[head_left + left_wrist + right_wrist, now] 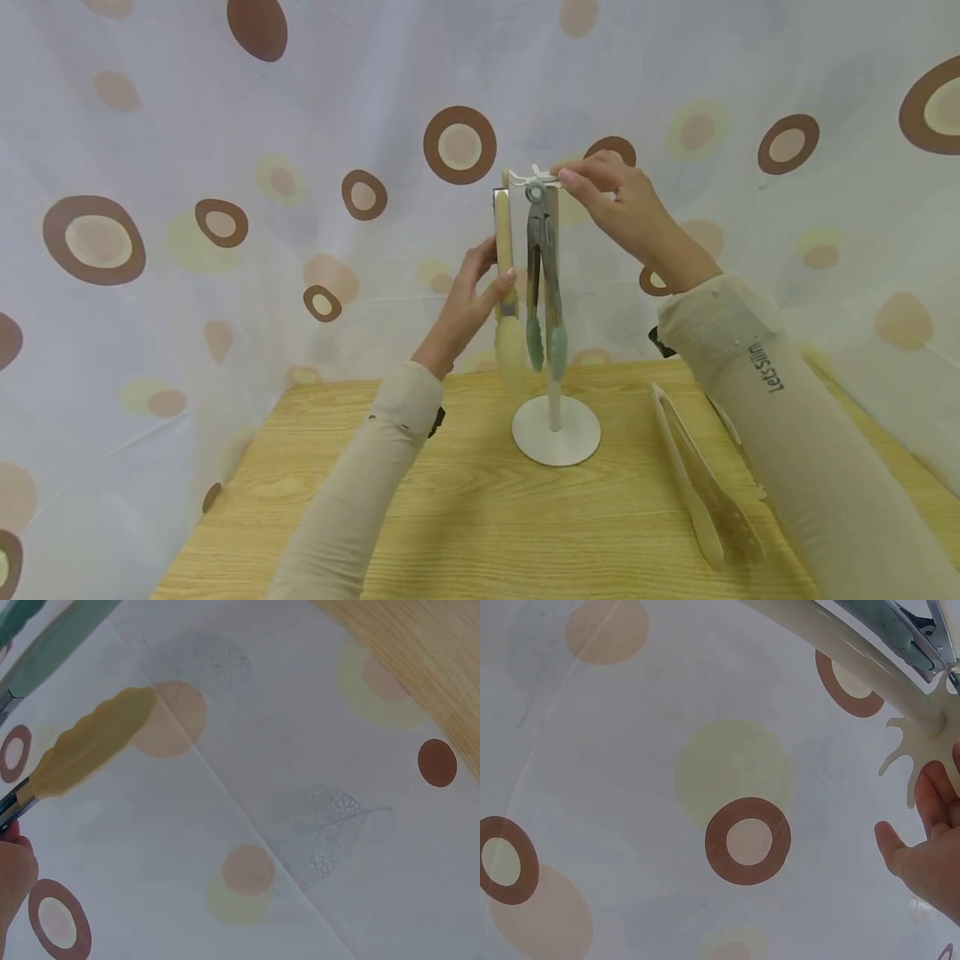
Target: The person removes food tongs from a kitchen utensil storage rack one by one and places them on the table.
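The left hand [467,307] is curled round the yellow tongs [505,237], thumb on the near side, fingers behind, just left of the stand [555,408]. The right hand [633,212] is bent at the stand's top right, its thumb and finger pinching the end of 1 of the hooks [542,176].

The likeliest slip is with the yellow tongs: their upper end is level with the stand's hooks, but I cannot tell whether it is caught there. If it is not and the left fingers loosen, they would probably fall to the bench [450,500] left of the stand. A push or turn by the right hand could swing all the hooks round, carrying the upper end out of line.

In front of the stand's pole, the mint-tipped tongs [557,275] hang by their ring, tips apart; a knock from the yellow pair could set them swinging or lift them off. With 2 hands working high on a thin pole, a hard sideways pull might also tip the stand.

Farther out, to the right of the stand, cream tongs [703,527] lie on the bench, arms spread, near the right sleeve [817,467]; a dropping forearm could brush them.
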Demonstrator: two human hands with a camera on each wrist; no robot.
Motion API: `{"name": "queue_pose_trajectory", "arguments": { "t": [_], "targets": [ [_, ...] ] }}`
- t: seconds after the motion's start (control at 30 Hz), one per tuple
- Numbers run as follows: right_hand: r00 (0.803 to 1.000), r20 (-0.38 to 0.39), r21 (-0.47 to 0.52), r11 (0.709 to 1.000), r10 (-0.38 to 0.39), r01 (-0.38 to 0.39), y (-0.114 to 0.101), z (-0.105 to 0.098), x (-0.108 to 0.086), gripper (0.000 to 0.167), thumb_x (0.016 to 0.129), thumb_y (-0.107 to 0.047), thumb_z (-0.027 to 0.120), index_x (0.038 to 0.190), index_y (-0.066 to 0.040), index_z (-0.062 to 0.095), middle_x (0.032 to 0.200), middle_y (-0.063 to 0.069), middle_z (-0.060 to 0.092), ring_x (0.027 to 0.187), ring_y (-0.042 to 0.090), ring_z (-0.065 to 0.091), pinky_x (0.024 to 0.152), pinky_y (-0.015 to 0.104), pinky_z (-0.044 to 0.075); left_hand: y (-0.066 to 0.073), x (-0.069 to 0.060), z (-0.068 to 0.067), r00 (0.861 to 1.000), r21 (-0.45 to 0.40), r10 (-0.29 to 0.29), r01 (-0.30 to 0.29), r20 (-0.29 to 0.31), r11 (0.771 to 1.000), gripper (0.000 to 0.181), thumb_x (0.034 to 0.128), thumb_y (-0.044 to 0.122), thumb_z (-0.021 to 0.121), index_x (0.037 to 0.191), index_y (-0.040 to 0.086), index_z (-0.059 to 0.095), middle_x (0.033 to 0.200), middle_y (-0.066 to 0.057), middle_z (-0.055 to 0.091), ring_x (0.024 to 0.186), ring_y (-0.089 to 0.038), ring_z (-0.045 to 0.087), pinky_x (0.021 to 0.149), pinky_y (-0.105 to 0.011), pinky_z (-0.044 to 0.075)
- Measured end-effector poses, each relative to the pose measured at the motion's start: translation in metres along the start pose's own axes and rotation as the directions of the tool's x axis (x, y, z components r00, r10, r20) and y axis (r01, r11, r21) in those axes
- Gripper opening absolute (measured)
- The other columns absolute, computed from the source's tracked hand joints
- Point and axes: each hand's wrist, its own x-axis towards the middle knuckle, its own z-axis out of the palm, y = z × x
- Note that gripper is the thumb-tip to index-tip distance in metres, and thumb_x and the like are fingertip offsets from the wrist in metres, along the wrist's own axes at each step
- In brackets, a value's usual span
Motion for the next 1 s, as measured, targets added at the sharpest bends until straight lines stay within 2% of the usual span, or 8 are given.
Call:
{"name": "queue_pose_trajectory", "arguments": {
  "t": [0.2, 0.4, 0.53, 0.77, 1.0],
  "targets": [
    [1.0, 0.007, -0.004, 1.0, 0.004, -0.004, 0.001, -0.001, -0.001, 0.039, 0.099, -0.038, 0.049, 0.127, -0.014, 0.063, 0.119, 0.006, 0.055, 0.115, 0.027, 0.049, 0.099, 0.051, 0.033, 0.003, 0.0, -0.002, 0.999, 0.003, 0.039, -0.039, -0.023, 0.999, 0.065, 0.0962, 0.027, 0.05, 0.152, 0.007, 0.024, 0.141, -0.013, 0.038, 0.134, -0.022, 0.035, 0.114, -0.034, 0.021],
    [1.0, 0.017, 0.001, 1.0, 0.013, -0.013, 0.002, -0.001, -0.001, 0.041, 0.099, -0.039, 0.049, 0.129, -0.014, 0.062, 0.12, 0.006, 0.054, 0.117, 0.027, 0.049, 0.101, 0.051, 0.032, 0.005, -0.001, -0.005, 0.997, -0.017, 0.064, -0.064, -0.046, 0.998, 0.062, 0.0965, 0.019, 0.053, 0.15, 0.005, 0.026, 0.137, -0.017, 0.038, 0.128, -0.025, 0.039, 0.112, -0.032, 0.026],
    [1.0, 0.011, -0.001, 1.0, 0.014, -0.014, 0.002, -0.001, 0.0, 0.041, 0.099, -0.039, 0.049, 0.128, -0.014, 0.063, 0.119, 0.006, 0.055, 0.116, 0.027, 0.049, 0.1, 0.05, 0.033, 0.007, -0.004, -0.008, 0.997, 0.013, 0.038, -0.037, -0.067, 0.999, 0.064, 0.0949, 0.022, 0.056, 0.15, 0.007, 0.028, 0.137, -0.014, 0.039, 0.128, -0.021, 0.039, 0.111, -0.028, 0.027],
    [1.0, 0.009, 0.012, 1.0, 0.006, -0.006, 0.001, 0.001, 0.0, 0.04, 0.1, -0.037, 0.049, 0.128, -0.013, 0.063, 0.119, 0.006, 0.055, 0.115, 0.025, 0.049, 0.1, 0.049, 0.033, 0.006, -0.012, -0.013, 0.992, 0.148, 0.016, 0.003, -0.128, 0.989, 0.068, 0.0912, 0.026, 0.063, 0.149, 0.007, 0.033, 0.134, -0.012, 0.042, 0.124, -0.023, 0.043, 0.108, -0.032, 0.031],
    [1.0, 0.002, 0.007, 1.0, 0.003, -0.003, 0.001, 0.001, 0.001, 0.039, 0.099, -0.037, 0.05, 0.127, -0.014, 0.064, 0.118, 0.006, 0.055, 0.114, 0.025, 0.049, 0.099, 0.049, 0.033, 0.001, -0.017, -0.021, 0.988, 0.169, -0.027, 0.053, -0.153, 0.984, 0.068, 0.0894, 0.023, 0.068, 0.146, 0.005, 0.036, 0.132, -0.014, 0.042, 0.12, -0.024, 0.043, 0.107, -0.033, 0.033]
  ]
}}
